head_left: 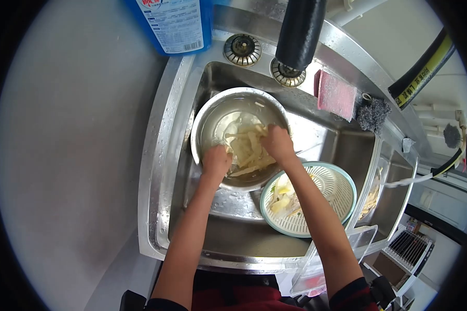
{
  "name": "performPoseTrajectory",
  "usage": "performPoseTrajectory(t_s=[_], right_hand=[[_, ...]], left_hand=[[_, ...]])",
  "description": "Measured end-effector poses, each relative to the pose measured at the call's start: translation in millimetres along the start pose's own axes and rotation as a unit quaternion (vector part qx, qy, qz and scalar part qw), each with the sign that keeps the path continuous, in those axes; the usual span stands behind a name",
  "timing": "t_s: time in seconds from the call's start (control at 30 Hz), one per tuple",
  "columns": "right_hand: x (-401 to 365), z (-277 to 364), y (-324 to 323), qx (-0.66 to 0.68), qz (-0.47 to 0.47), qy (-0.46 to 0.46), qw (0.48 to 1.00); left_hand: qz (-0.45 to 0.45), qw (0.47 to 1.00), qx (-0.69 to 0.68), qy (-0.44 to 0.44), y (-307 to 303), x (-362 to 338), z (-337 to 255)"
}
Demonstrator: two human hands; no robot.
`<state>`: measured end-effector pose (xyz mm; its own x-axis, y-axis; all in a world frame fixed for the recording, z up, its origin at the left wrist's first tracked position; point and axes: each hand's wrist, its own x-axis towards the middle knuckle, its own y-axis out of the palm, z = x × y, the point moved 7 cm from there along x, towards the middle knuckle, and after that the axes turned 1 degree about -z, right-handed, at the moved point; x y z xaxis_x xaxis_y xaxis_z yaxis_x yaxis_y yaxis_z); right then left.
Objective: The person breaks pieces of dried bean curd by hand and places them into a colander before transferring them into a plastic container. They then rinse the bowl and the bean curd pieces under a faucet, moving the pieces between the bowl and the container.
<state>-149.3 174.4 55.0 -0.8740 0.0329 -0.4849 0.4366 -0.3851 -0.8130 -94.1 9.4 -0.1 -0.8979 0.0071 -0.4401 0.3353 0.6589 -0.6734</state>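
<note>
A round steel bowl [198, 129] of water sits in the sink, with pale yellowish strips [250, 150] of food lying in it. My right hand [278, 144] reaches in over the bowl's right side, its fingers closed on some of the strips. On the bowl's near left side, my left hand [217, 160] dips into the water with its fingers curled. What those fingers hold, if anything, is hidden. Under my right forearm stands a pale green colander [342, 199], holding whitish and yellow vegetable pieces [283, 199].
The steel sink [218, 207] surrounds the bowl. A black faucet [301, 36] hangs over its back edge. Along the rim are a drain strainer [242, 50], a pink sponge [336, 96] and a steel scourer [372, 114]. A blue bottle [176, 26] stands at the back left.
</note>
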Motion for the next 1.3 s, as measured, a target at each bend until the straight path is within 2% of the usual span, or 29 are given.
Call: performPoseTrajectory(t_s=[0.13, 0.23, 0.3, 0.33, 0.37, 0.43, 0.47, 0.53, 0.57, 0.63, 0.67, 0.7, 0.77, 0.8, 0.87, 0.93, 0.97, 1.0, 1.03, 1.07, 1.1, 1.13, 1.17, 1.2, 1.27, 1.3], right_hand=[[4.9, -1.3, 30.2, 0.015, -0.003, 0.011, 1.0], [-0.3, -1.0, 58.2, -0.009, 0.036, 0.045, 0.998], [0.9, 0.0, 50.3, 0.024, 0.013, 0.055, 0.998], [-0.3, -2.2, 43.5, 0.052, -0.009, 0.067, 0.996], [0.2, -5.4, 41.1, 0.051, -0.007, 0.07, 0.996], [2.3, -0.7, 36.9, 0.017, 0.014, -0.002, 1.0], [4.0, -2.1, 40.3, 0.016, 0.012, -0.003, 1.0], [5.6, -5.5, 61.2, -0.01, 0.036, 0.017, 0.999], [3.2, -6.2, 69.1, -0.031, 0.037, 0.024, 0.999], [-1.0, -2.7, 70.0, -0.024, 0.048, 0.037, 0.998], [-3.9, -3.9, 71.8, -0.019, 0.061, 0.055, 0.996], [-6.0, -3.9, 69.4, -0.018, 0.061, 0.057, 0.996], [-9.4, 3.1, 42.0, 0.05, -0.068, -0.027, 0.996], [-6.6, -0.8, 34.5, 0.046, -0.067, -0.027, 0.996], [10.2, -16.3, 25.8, 0.202, -0.01, 0.03, 0.979], [29.7, -21.6, 16.6, 0.232, -0.027, 0.006, 0.972], [35.7, -20.7, 13.6, 0.263, -0.045, -0.02, 0.963], [36.7, -14.9, 12.5, 0.265, -0.044, -0.023, 0.963], [36.4, -2.5, 14.0, 0.186, -0.033, -0.064, 0.98], [35.4, 9.4, 16.9, 0.105, -0.022, -0.104, 0.989], [34.2, 15.4, 27.2, 0.017, 0.003, -0.128, 0.992], [35.2, 16.9, 36.1, 0.019, 0.002, -0.129, 0.991], [35.9, 20.6, 49.5, -0.093, 0.008, -0.154, 0.984], [35.9, 24.1, 60.8, -0.204, 0.013, -0.177, 0.963], [36.1, 30.0, 63.8, -0.227, -0.007, -0.191, 0.955], [37.4, 33.8, 62.2, -0.241, -0.037, -0.2, 0.949]], left_hand=[[0.016, 0.997, 0.063, 0.032, 24.9, 12.5, -4.3], [0.01, 0.997, 0.075, -0.014, 30.5, 13.4, -2.5], [-0.056, 0.998, 0.021, -0.016, 22.7, 11.6, -1.9], [-0.053, 0.998, 0.022, -0.017, 22.5, 12.7, 0.9], [-0.052, 0.998, 0.012, -0.02, 20.9, 15.7, 4.6], [-0.055, 0.997, -0.012, -0.043, 13.9, 12.9, 6.0], [-0.057, 0.997, -0.013, -0.042, 10.2, 13.1, 2.6], [-0.124, 0.987, -0.05, -0.086, -4.6, 13.1, 6.7], [-0.127, 0.987, -0.048, -0.085, -6.8, 15.3, 9.7], [-0.147, 0.972, -0.18, -0.027, -13.7, 19.3, 13.4], [-0.147, 0.973, -0.177, -0.028, -13.8, 20.8, 17.8], [-0.119, 0.969, -0.217, -0.01, -15.4, 24.9, 13.5], [-0.087, 0.961, -0.26, 0.007, -12.0, 34.7, 7.9], [-0.092, 0.964, -0.248, 0.032, -7.5, 40.8, 4.3], [-0.099, 0.965, -0.238, 0.056, -3.5, 44.7, -3.6], [-0.075, 0.992, -0.015, 0.102, 1.3, 43.7, -20.3], [-0.076, 0.992, -0.015, 0.101, 4.6, 45.2, -19.4], [-0.038, 0.994, 0.037, 0.093, 13.6, 48.5, -16.7], [0.001, 0.993, 0.088, 0.085, 22.5, 50.3, -12.3], [0.001, 0.992, 0.09, 0.085, 24.9, 50.7, -8.4], [0.031, 0.989, 0.124, 0.074, 25.3, 48.9, -7.0], [0.061, 0.984, 0.158, 0.063, 25.7, 46.3, -4.7], [0.06, 0.983, 0.16, 0.061, 21.7, 42.0, -3.2], [0.032, 0.992, 0.113, 0.044, 7.7, 34.3, -3.8], [0.006, 0.997, 0.068, 0.026, -5.1, 18.5, -1.2], [-0.057, 0.996, 0.035, 0.058, -15.5, 9.2, -4.0]])
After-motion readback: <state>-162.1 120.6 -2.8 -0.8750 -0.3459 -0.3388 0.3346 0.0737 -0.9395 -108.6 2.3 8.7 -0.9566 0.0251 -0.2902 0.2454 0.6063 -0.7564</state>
